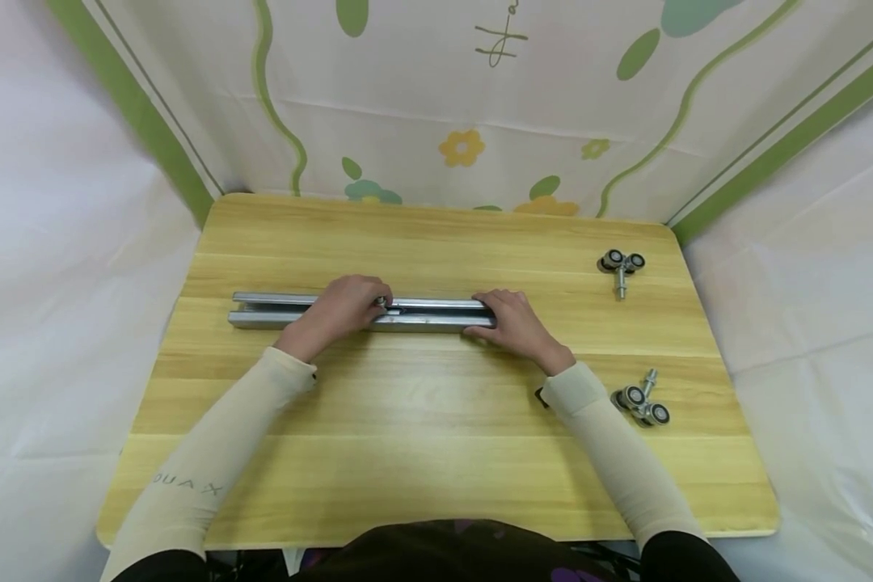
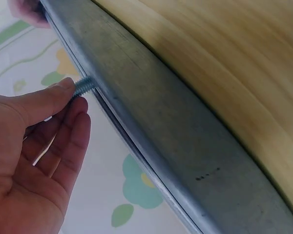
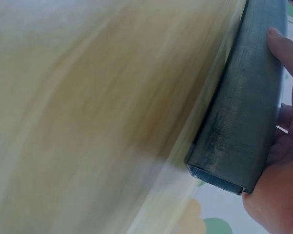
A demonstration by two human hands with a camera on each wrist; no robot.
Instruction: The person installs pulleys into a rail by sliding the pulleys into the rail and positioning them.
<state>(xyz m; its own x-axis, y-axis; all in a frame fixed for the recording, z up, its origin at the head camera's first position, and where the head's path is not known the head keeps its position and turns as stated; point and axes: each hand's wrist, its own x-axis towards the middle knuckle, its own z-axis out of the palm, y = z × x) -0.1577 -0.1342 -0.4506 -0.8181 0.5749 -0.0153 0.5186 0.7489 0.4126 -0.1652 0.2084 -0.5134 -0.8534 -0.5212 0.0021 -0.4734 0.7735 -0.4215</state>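
Observation:
A grey metal channel rail [image 1: 429, 323] lies lengthwise across the table, its slot facing up. Over its middle is my left hand [image 1: 343, 309], pinching a threaded bolt [image 2: 84, 87] between thumb and fingers. That bolt stands out of the rail's slot; whatever it joins inside is hidden. My right hand [image 1: 518, 325] grips the rail near its right end, the thumb on the near side and the fingers across the far side. In the right wrist view the rail's end [image 3: 217, 181] shows as a squared, hollow profile.
Two roller trolleys with bolts sit on the wooden table [image 1: 422, 453] at the right: one towards the back [image 1: 621, 269], another [image 1: 643, 404] beside my right forearm. A printed white curtain [image 1: 407, 81] hangs behind the table, with white cloth on both sides.

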